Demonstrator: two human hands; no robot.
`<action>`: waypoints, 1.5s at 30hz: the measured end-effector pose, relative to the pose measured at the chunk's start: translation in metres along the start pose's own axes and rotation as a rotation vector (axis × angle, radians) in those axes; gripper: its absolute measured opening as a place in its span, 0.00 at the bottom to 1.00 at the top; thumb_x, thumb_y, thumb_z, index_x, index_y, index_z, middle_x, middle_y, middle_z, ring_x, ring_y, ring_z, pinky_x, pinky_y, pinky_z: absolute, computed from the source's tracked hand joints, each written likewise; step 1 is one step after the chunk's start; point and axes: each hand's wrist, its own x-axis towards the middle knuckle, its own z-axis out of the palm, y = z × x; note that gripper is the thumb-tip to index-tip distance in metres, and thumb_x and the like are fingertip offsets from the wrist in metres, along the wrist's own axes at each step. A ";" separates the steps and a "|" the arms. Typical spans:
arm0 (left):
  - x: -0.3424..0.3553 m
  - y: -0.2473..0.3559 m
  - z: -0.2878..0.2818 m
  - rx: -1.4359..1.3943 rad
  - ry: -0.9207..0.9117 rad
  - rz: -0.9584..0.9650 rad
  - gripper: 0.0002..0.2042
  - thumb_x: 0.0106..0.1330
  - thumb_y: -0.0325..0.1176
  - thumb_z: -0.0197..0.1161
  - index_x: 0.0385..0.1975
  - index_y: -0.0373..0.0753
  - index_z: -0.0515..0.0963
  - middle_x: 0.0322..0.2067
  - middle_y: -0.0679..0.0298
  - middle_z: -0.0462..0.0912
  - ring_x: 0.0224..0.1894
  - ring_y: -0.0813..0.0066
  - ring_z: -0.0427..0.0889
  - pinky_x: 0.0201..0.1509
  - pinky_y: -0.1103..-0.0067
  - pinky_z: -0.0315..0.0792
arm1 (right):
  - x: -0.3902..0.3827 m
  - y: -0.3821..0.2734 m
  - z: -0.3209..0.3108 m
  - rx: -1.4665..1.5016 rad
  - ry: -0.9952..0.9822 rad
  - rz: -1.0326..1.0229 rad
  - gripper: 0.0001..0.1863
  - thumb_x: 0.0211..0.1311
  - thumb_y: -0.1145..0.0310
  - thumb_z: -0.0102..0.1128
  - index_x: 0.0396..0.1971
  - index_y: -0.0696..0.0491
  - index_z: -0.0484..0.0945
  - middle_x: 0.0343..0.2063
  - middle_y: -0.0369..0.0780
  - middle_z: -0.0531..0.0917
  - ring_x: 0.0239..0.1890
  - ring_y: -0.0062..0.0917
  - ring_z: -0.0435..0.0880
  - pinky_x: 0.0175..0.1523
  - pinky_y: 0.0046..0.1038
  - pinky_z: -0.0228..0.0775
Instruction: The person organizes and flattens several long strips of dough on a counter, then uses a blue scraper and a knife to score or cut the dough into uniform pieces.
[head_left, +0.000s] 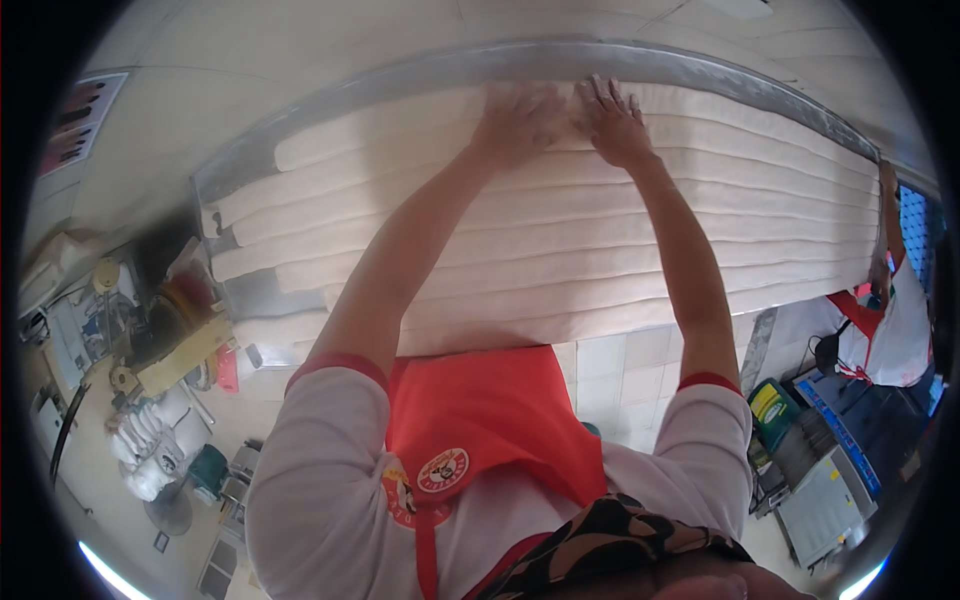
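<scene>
Long pale rolls of dough (560,255) lie side by side across a metal worktable (450,62). Both my arms reach over them to the roll farthest from me. My left hand (518,120) rests on that far roll; motion blurs it, but its fingers look stretched out and flat. Just to its right, my right hand (613,125) lies on the same dough with fingers spread and whitish with flour. Neither hand holds anything. The rolls' left ends are uneven, and some bare metal shows there.
At the right end of the table stands another person (885,330), with an arm along the table's edge. Shelves with tools and a wooden box (185,355) are at the left. A grey metal cabinet (825,505) stands at the lower right.
</scene>
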 end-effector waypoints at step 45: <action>-0.278 -0.383 -0.002 -0.264 0.130 -0.276 0.38 0.62 0.57 0.71 0.71 0.53 0.69 0.69 0.63 0.66 0.71 0.57 0.64 0.73 0.53 0.58 | 0.165 -0.454 0.036 0.041 -0.055 -0.168 0.45 0.64 0.38 0.64 0.74 0.47 0.65 0.72 0.45 0.66 0.74 0.46 0.63 0.75 0.59 0.54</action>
